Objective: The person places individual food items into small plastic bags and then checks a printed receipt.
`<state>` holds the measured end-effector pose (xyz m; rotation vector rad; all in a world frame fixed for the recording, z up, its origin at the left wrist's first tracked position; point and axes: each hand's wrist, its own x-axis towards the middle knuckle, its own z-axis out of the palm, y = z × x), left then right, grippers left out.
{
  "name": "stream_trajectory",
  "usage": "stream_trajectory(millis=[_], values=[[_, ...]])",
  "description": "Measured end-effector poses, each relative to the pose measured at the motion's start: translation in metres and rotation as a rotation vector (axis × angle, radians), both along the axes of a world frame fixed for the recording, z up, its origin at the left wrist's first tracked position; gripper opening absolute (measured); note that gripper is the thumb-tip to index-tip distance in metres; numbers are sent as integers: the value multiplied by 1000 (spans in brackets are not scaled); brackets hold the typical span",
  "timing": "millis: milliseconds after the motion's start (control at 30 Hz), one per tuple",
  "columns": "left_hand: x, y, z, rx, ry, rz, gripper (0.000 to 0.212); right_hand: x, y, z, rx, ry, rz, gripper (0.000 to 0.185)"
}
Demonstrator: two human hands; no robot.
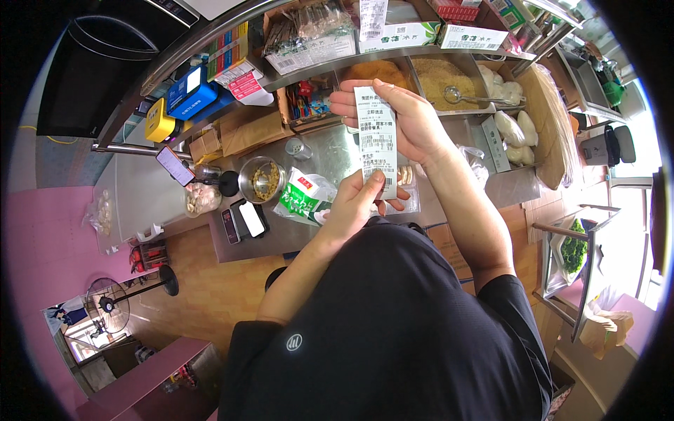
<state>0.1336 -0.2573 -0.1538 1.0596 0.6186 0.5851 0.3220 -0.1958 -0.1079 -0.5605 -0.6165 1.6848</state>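
Observation:
A long printed paper receipt (376, 137) is stretched upright between my two hands above the steel counter. My left hand (354, 204) pinches its lower end, thumb on top of the print. At the upper end, my right hand (413, 118) lies behind the paper with its thumb over the top edge. Left of my left hand lies a green and white plastic packet (303, 199). Beside it stands a steel bowl (245, 179) with yellowish pieces in it. Partly hidden behind my hands is a clear plastic tray (409, 202) with pale items.
Bins of orange granules (376, 72) and tan granules (439, 73) line the back, a steel scoop (458, 95) in the latter. Left are a kitchen scale (251, 220), a jar (201, 200) and a propped phone (174, 166). A steel shelf (316, 71) with boxes hangs above.

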Motion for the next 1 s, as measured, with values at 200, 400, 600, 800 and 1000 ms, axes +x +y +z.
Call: stream_trajectory(millis=[200, 400, 600, 800, 1000], values=[[1, 0, 0, 1, 4, -7, 46, 2, -2, 3, 4, 0, 8, 55], [3, 5, -3, -33, 33, -6, 42, 1, -4, 5, -8, -2, 4, 56], [9, 18, 5, -17, -20, 67, 33, 6, -2, 2, -19, 54, 9, 54], [19, 41, 12, 107, -44, 167, 28, 10, -10, 2, -9, 26, 14, 51], [42, 81, 7, 305, 104, 223, 25, 23, -25, -22, 115, -401, -126, 55]])
